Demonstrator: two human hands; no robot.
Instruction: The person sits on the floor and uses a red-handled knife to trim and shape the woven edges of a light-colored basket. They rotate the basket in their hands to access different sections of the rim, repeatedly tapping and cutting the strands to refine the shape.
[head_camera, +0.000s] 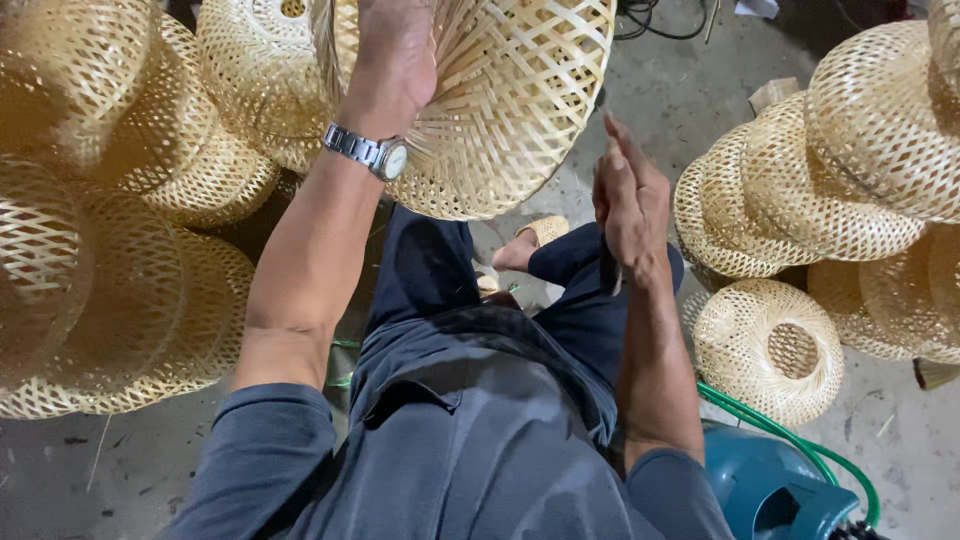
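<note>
Stacks at left: woven bamboo shades (110, 230) nested in rows, filling the left side down to the concrete floor (900, 440).
Stacks at right: more bamboo shades (850, 160) nested and lying on their sides, with a single dome shade (768, 350) on the floor, its round opening facing up.
Held shade: a large open-weave bamboo shade (510, 100) raised in front of the person, above the knees.
Blue container: a teal drum (780, 490) at lower right with a green hose (800, 435) curving past it.
Left hand: left hand (395, 50) reaches up against the held shade's rim; the fingers are hidden behind the weave, clamped on it as far as can be seen.
Right hand: right hand (630, 205) sits just right of the shade, not touching it, fingers drawn together and pointing up.
Wristwatch: a metal watch (368, 152) on the left wrist.
</note>
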